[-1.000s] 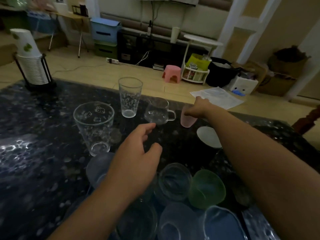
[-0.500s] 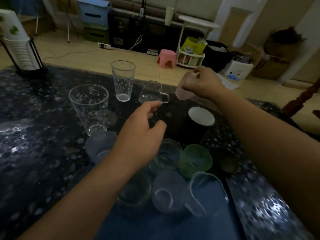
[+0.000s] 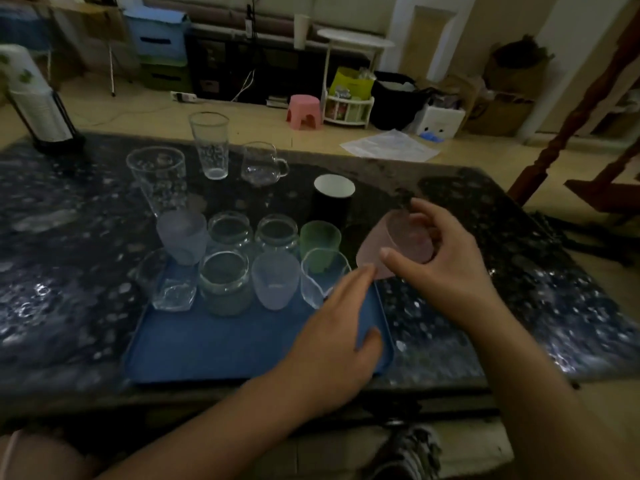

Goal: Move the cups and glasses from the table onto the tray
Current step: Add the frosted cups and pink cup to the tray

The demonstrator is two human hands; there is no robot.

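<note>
Dark speckled table [image 3: 69,258] — right hand [image 3: 446,268] grips pink cup [image 3: 398,242], tilted.

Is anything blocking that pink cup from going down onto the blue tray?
Partly: the left hand hovers over the blue tray near its right edge, just below the pink cup. The tray's front part is bare.

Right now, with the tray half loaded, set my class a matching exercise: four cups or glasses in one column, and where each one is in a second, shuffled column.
Things
1. pink cup
2. green cup
3. black cup with white inside
4. handled glass mug

Places
A. on the table, far side, next to the tall patterned glass
B. held tilted in the right hand
C. on the tray, back row, right end
D. on the table just behind the tray's back right corner

Pairs: 1-B, 2-C, 3-D, 4-A
</note>
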